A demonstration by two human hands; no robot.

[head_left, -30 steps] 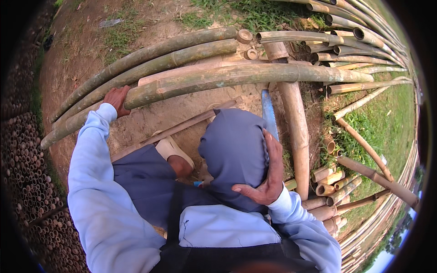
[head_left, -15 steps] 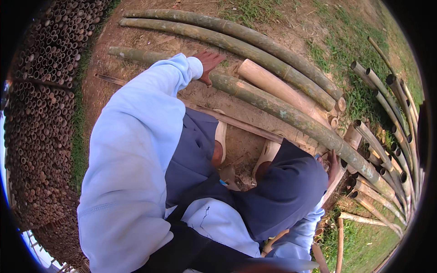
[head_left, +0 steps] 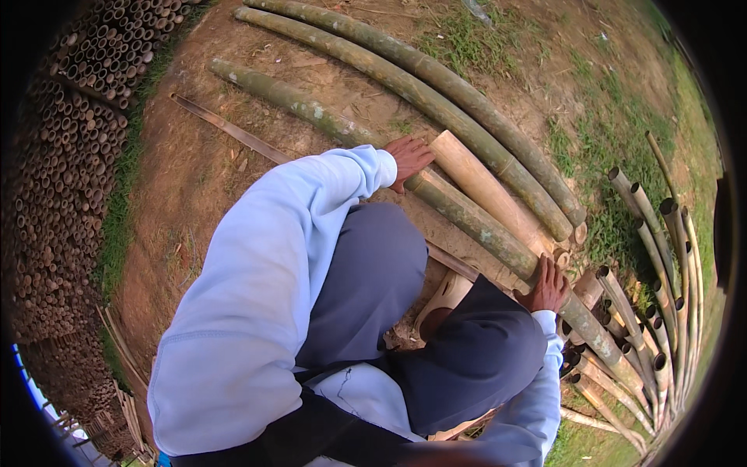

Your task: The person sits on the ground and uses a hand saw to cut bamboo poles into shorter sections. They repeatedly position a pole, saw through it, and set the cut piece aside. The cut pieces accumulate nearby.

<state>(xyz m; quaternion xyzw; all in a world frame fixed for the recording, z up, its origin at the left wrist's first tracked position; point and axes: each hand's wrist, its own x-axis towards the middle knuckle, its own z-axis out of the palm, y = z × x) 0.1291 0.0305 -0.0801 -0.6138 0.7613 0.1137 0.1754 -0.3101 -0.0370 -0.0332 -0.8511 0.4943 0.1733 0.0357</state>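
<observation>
A long green bamboo pole (head_left: 482, 224) with pale blotches lies slantwise before my knees, from the far left down to the right. My left hand (head_left: 411, 161) is laid over its middle, fingers across the top and thumb on the near side. Farther right my right hand (head_left: 546, 286) curls over the same pole, its fingers on top. A pale, peeled bamboo length (head_left: 489, 187) lies just beyond the pole. The undersides of both hands are hidden.
Two more green bamboo poles (head_left: 405, 87) lie farther off. A narrow split strip (head_left: 233, 131) runs under my left arm. Several cut bamboo poles (head_left: 677, 272) fan out at the right. Stacked bamboo tubes (head_left: 66, 194) fill the left side. Grass (head_left: 576, 163) patches the ground.
My left hand has slid right along the pole. My right hand has come up from the near side onto its top. My view has shifted, and my left knee now covers one shoe.
</observation>
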